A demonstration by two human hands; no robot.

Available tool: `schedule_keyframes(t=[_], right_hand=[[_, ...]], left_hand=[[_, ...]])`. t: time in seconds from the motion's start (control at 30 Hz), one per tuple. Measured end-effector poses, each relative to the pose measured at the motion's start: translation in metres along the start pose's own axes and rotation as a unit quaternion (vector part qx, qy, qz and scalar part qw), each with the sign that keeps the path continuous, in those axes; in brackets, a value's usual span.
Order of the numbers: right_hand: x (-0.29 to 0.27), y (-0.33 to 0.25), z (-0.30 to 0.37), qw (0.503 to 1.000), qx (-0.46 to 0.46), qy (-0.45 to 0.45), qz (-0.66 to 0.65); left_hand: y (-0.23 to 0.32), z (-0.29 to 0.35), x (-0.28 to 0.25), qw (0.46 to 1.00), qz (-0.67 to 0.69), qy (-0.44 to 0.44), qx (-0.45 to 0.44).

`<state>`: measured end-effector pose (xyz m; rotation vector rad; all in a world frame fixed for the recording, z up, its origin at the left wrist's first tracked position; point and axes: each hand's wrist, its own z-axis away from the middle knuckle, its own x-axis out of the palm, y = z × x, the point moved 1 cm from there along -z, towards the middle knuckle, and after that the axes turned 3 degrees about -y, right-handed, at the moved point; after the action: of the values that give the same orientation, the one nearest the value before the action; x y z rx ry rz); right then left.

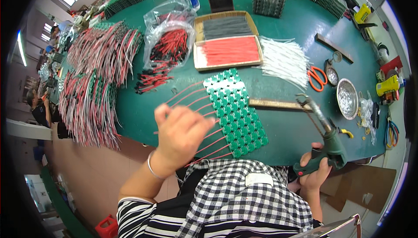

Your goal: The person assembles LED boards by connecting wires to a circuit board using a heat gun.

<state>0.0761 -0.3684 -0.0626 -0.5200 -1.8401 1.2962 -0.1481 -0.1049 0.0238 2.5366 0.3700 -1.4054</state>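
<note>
My right hand (314, 170) is wrapped round the grip of a green soldering gun (334, 151), whose metal tip points up and away, right of the board. Near the table edge lies a green panel of small round circuit boards (238, 116), with thin red wires (196, 91) fanning out from its left side. Over these wires is my left hand (183, 129), its fingers curled and its thumb and finger close to the panel's left edge. They seem to pinch a red wire, though the hand covers most of it.
Cardboard trays hold red tubes (230, 51) and dark ones. White tubes (285, 59) lie beside them. Left are a bag of red and black wires (174, 42) and heaped wired boards (91, 103). Right are a metal bar (278, 103), orange-handled scissors (318, 79) and a metal bowl (347, 98).
</note>
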Motion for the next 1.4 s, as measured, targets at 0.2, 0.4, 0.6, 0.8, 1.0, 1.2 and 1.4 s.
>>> schedule_keyframes(t=[0.2,0.4,0.6,0.8,1.0,1.2,1.4], right_hand=[[-0.008,0.009,-0.033,0.997,-0.009,0.040,-0.067],[-0.008,0.013,-0.029,0.995,0.020,0.066,-0.067],[-0.010,0.018,-0.033,0.996,0.053,0.055,-0.047],[-0.007,0.019,-0.035,0.997,0.050,0.050,-0.026],[-0.004,0.018,-0.037,0.997,0.046,0.059,-0.025],[-0.006,0.019,-0.036,0.997,0.038,0.055,-0.034],[-0.008,0.021,-0.036,0.996,0.035,0.059,-0.057]], left_hand=[[-0.068,-0.106,0.085,0.993,0.052,0.091,0.049],[-0.089,-0.147,0.156,0.971,0.152,-0.177,-0.055],[-0.118,-0.207,0.158,0.975,0.038,-0.196,-0.099],[-0.111,-0.213,0.179,0.965,-0.050,-0.242,-0.086],[-0.118,-0.208,0.187,0.972,0.039,-0.200,-0.118],[-0.133,-0.206,0.188,0.966,0.128,-0.185,-0.130],[-0.122,-0.209,0.180,0.967,0.071,-0.196,-0.146]])
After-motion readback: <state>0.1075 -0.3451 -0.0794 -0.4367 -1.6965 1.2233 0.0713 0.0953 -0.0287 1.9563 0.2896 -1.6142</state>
